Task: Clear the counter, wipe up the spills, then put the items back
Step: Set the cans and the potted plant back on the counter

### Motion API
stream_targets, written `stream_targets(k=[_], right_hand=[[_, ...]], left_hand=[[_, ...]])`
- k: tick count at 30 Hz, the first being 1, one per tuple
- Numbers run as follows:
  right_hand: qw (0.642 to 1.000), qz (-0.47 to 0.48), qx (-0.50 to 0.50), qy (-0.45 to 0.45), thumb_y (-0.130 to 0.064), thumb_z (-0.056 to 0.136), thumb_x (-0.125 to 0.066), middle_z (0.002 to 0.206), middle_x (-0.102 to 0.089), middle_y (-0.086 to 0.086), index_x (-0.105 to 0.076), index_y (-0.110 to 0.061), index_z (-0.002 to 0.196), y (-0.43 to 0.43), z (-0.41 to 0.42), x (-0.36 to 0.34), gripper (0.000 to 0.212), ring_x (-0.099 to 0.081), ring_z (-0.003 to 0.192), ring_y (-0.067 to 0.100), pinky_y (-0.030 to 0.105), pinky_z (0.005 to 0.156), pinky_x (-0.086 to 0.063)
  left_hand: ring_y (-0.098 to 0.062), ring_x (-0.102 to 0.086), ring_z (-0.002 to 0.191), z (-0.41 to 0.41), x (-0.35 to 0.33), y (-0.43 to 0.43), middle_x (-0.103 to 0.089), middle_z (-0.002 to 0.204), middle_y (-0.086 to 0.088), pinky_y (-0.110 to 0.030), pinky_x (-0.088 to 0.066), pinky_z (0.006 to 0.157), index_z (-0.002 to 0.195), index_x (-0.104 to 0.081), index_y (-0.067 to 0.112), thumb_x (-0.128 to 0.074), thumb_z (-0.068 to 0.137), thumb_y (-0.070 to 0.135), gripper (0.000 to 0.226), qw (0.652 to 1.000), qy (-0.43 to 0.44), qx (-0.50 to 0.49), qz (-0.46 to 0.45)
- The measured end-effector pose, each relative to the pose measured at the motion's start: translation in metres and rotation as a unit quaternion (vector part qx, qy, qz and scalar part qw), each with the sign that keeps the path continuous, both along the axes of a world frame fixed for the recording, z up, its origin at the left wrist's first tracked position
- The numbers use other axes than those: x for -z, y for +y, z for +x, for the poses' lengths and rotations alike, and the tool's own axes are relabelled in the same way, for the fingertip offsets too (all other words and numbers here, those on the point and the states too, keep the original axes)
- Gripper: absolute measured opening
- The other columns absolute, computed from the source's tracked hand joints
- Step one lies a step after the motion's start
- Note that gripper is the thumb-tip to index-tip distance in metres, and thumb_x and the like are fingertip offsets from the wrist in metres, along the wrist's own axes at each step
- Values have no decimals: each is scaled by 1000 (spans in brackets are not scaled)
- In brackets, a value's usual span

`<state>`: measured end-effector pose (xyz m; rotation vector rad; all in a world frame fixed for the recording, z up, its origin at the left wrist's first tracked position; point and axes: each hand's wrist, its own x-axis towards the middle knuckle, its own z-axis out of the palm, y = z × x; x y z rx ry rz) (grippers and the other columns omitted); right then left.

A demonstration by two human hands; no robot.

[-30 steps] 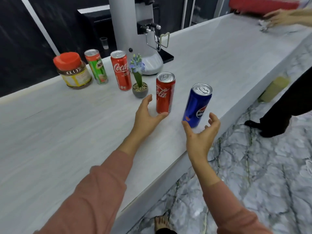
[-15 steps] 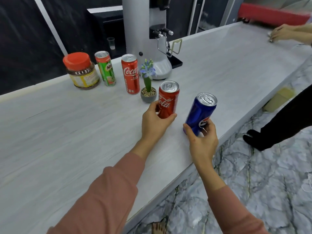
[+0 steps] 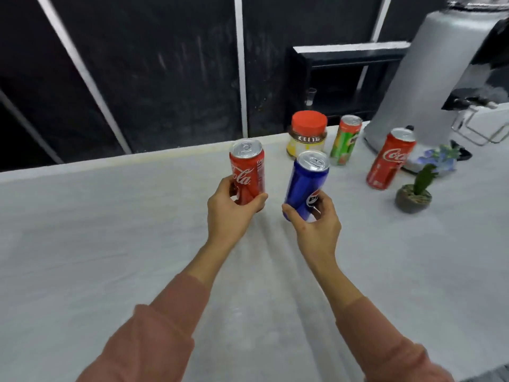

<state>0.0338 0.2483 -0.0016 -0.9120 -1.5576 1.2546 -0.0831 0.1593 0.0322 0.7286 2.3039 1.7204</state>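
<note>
Pale stone-look counter [image 3: 110,244]: a person's left hand [image 3: 228,216] curls round the base of a red Coca-Cola can [image 3: 248,172], while the right hand [image 3: 314,227] grips a tilted blue Pepsi can [image 3: 305,183] low down. Both cans appear to be lifted. Slick, rigid, dentable aluminium probably favours firm mid-body holds. Beyond stand a second Coca-Cola can [image 3: 389,158] and a green can [image 3: 344,140], its label blurred.

Light is even and fairly bright, coming from above; the pale counter [image 3: 82,244] looks washed out, with only faint soft shadows down its middle; the lids of the red can [image 3: 246,148] and blue can [image 3: 314,161] catch small glints. The right side is smeared by blur (the grey machine [image 3: 429,86] and small plant [image 3: 421,183] most of all); the white wall strips [image 3: 239,64] bow near the edges.
</note>
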Motion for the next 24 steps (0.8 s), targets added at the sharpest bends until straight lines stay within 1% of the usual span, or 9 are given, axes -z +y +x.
stream_targets(k=[2,5,8,10,12,13,15,20,24], right_hand=[[999,-9,-43,4,-17,71,-83,108,-59,-11,-53,-16,123,-26,-55,-1,60,-59,98,6,6,79,-47],[994,-27,-102,7,-18,73,-82,110,-57,-13,-51,-17,125,-64,-134,-1,61,-57,98,2,7,80,-48],[988,-41,-147,13,-16,73,-82,105,-56,-18,-52,-18,123,-94,-207,1,58,-57,94,-6,4,74,-47],[985,-45,-165,13,-15,73,-82,102,-56,-20,-52,-19,120,-110,-249,3,56,-57,91,-10,5,73,-47],[983,-47,-179,11,-14,73,-81,101,-56,-20,-53,-19,118,-123,-286,5,53,-57,91,-9,7,74,-48],[982,-47,-185,9,-13,73,-81,100,-57,-20,-53,-19,117,-128,-302,7,52,-58,90,-9,8,75,-49],[981,-40,-192,3,-12,73,-81,98,-58,-18,-54,-16,116,-136,-330,11,50,-58,89,-7,9,76,-49],[982,-24,-187,-16,-10,73,-81,105,-59,-8,-54,-9,122,-150,-375,21,56,-57,87,-1,3,73,-46],[984,-18,-178,-23,-10,74,-80,108,-59,-8,-53,-9,124,-151,-396,28,57,-56,91,3,5,75,-48]], left_hand=[[-3,-56,95,-43,0,-35,-62,116,7,-9,-43,75,128,-53,19,-82,70,34,67,999,0,-43,5],[-5,-56,98,-107,-1,-84,-62,121,4,-8,-42,74,129,-52,18,-82,71,32,66,995,2,-101,1],[-5,-55,100,-171,1,-130,-61,124,3,-6,-38,71,130,-51,17,-81,73,30,65,990,4,-144,-10],[-9,-56,104,-212,3,-157,-61,126,0,-13,-43,81,130,-52,16,-80,74,30,64,986,6,-164,-28],[-16,-58,112,-250,6,-180,-60,129,-2,-28,-46,94,131,-51,15,-80,75,30,64,983,-5,-180,-45],[-19,-58,115,-267,8,-190,-60,130,-3,-34,-45,98,131,-51,15,-79,75,30,64,982,-14,-183,-51],[-21,-58,117,-297,13,-203,-59,131,-3,-39,-46,101,131,-51,14,-79,75,30,65,982,-28,-181,-55],[-20,-56,119,-342,27,-210,-57,133,-3,-41,-45,102,132,-49,14,-80,75,25,66,986,-51,-153,-48],[-20,-56,120,-364,35,-206,-57,133,-2,-40,-45,102,134,-48,13,-79,75,21,67,989,-63,-129,-40]])
